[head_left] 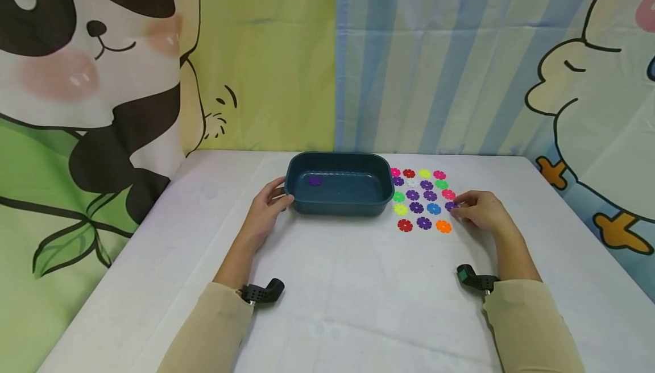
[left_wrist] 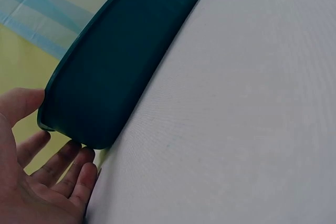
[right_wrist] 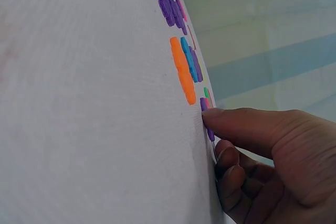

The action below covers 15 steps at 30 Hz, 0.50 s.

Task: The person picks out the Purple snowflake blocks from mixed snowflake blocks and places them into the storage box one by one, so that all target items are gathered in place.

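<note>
A dark teal rectangular basin [head_left: 340, 205] stands at the back of the table with one purple flower-shaped disc [head_left: 315, 181] inside. My left hand [head_left: 266, 205] holds the basin's left end, thumb [left_wrist: 23, 103] at the rim and fingers loosely curved against the end wall. Right of the basin lie several flower-shaped discs in rows, in red, yellow, green, blue, pink and purple, with an orange disc [head_left: 443, 226] at the near right. At their right edge my right hand [head_left: 483, 209] pinches a purple disc [right_wrist: 208, 120], low over the tabletop, its thumb on the face turned this way.
A white cloth covers the table [head_left: 353, 287]. Behind it hangs a printed curtain [head_left: 435, 77], striped blue on the right and yellow-green on the left, with a panda figure [head_left: 102, 77]. Both wrists wear black camera mounts [head_left: 263, 291].
</note>
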Tool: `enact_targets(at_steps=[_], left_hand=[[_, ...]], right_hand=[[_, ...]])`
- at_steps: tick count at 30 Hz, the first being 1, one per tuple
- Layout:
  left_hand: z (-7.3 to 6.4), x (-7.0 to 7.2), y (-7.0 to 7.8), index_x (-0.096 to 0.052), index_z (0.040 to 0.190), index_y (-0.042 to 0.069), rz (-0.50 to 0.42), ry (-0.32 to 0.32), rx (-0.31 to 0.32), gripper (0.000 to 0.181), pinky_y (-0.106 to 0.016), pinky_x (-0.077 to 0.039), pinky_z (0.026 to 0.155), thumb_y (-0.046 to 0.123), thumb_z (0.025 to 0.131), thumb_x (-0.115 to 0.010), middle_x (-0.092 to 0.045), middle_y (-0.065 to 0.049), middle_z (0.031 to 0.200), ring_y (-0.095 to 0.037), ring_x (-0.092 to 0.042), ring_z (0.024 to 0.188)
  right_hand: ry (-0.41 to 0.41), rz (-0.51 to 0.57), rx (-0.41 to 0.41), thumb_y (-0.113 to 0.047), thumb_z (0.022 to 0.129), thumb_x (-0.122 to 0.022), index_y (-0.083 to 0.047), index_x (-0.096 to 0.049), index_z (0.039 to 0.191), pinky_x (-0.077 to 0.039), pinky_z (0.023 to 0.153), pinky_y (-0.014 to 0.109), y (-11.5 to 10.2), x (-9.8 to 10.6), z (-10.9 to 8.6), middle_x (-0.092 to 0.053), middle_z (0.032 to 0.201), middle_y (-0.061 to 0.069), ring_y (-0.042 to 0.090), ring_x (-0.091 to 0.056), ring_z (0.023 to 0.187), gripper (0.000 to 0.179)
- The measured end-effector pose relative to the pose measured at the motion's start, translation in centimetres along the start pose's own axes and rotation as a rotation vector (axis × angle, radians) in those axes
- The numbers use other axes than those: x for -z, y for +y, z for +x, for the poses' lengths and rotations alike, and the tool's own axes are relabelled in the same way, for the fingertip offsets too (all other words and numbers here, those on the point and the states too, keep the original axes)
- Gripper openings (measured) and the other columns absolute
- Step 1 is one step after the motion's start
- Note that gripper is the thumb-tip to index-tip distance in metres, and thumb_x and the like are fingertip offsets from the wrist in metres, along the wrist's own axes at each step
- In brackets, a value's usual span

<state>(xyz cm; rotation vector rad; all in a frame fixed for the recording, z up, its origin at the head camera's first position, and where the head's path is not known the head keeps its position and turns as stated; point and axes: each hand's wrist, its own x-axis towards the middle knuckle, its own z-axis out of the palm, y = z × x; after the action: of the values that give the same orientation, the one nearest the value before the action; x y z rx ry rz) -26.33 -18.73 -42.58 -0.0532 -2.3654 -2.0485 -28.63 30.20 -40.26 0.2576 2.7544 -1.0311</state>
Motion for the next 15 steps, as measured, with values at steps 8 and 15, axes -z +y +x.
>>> enact_targets(at_steps=[8,15], left_hand=[[0.11,0.00,-0.15,-0.043,0.158,0.019,-0.001,0.006,0.004,0.060,-0.039,-0.046,0.107,0.020,0.101,-0.064,-0.053,-0.016,0.153,-0.031,-0.055,0.136],[0.15,-0.01,-0.21,-0.043,0.158,0.020,0.002,0.005,0.006,0.060,-0.040,-0.045,0.108,0.021,0.102,-0.064,-0.053,-0.015,0.153,-0.031,-0.055,0.136]], right_hand=[[-0.013,-0.003,0.024,-0.025,0.097,-0.073,-0.001,-0.053,0.134,-0.050,0.074,0.020,-0.29,0.18,-0.26,-0.055,0.119,0.022,0.029,-0.055,0.099,0.049],[-0.011,-0.015,0.012,-0.030,0.096,-0.074,-0.004,-0.052,0.135,-0.051,0.075,0.023,-0.11,0.13,-0.10,-0.058,0.116,0.020,0.028,-0.056,0.096,0.051]])
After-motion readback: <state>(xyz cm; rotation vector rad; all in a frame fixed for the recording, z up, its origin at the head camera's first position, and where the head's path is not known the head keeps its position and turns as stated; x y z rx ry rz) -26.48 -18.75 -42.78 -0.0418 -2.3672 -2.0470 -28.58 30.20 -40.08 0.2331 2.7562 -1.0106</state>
